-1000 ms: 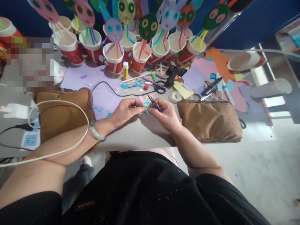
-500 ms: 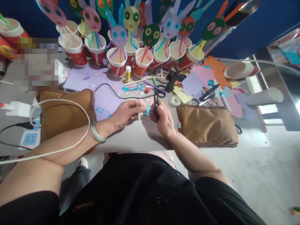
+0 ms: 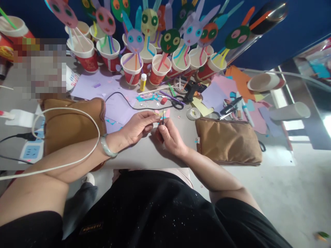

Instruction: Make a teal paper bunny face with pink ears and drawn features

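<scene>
Over the table's front part, my left hand (image 3: 136, 126) is closed, thumb and forefinger pinching a small yellowish piece of paper (image 3: 160, 113). A pale bangle (image 3: 108, 145) circles that wrist. Just to its right, my right hand (image 3: 170, 137) is wrapped round small dark scissors (image 3: 163, 119). Their thin tip points away from me and lies close to the pinched paper; most of the tool is hidden by the fingers. Pink paper scraps (image 3: 167, 113) lie just behind the two hands.
Red-and-white paper cups (image 3: 131, 70) with paper animal heads on straws line the back. A glue stick (image 3: 143, 82), black-handled scissors (image 3: 178, 102), a glue gun (image 3: 192, 91) and a tape roll (image 3: 192, 113) lie nearer. Brown cushions (image 3: 229, 142) (image 3: 73, 120) flank my hands; a white cable (image 3: 90, 119) arches over my left forearm.
My right hand has moved left with the scissors, bringing their tip close to the paper in my left hand. The left hand stays nearly in place. The whole view has shifted slightly.
</scene>
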### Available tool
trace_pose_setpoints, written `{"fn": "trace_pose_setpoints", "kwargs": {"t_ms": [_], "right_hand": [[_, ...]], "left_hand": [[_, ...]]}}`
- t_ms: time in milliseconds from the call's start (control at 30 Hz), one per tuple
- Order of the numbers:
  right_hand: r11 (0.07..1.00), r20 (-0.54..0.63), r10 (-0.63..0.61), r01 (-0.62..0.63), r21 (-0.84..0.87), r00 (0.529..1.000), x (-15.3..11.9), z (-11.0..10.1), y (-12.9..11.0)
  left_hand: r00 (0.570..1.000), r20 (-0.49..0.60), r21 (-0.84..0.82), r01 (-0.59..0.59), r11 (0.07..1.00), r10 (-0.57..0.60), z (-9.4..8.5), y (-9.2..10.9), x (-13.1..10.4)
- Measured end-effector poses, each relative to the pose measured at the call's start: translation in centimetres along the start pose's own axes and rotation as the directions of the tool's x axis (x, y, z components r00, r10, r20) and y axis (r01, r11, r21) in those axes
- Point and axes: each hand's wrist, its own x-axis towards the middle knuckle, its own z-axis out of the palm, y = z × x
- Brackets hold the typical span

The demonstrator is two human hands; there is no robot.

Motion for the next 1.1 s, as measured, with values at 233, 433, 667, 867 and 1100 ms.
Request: {"fn": "trace_pose_setpoints", "kwargs": {"t_ms": [233,433,667,867,1100], "right_hand": [[1.000,-0.011,0.011,-0.011,-0.008,1.000,0.09,0.09,-0.06],[1.000,-0.007,-0.005,0.005,0.006,1.000,0.15,0.09,-0.20],[0.999,-0.036,0.005,-0.006,-0.033,0.999,0.07,-0.04,-0.20],[0.999,-0.035,0.000,-0.001,-0.034,0.999,0.10,-0.16,-0.19],[0.999,-0.030,0.011,-0.012,-0.036,0.999,0.11,-0.23,-0.23]], "left_hand": [[1.000,0.006,0.025,0.009,1.000,-0.009,-0.02,0.01,0.00],[1.000,-0.001,0.023,0.021,1.000,-0.021,0.01,0.01,-0.03],[0.999,0.010,0.026,0.030,0.999,-0.030,-0.13,-0.03,0.04],[1.000,0.015,0.030,0.027,0.999,-0.027,-0.14,-0.05,-0.03],[1.000,0.010,0.034,0.023,0.999,-0.023,-0.13,0.07,-0.02]]}}
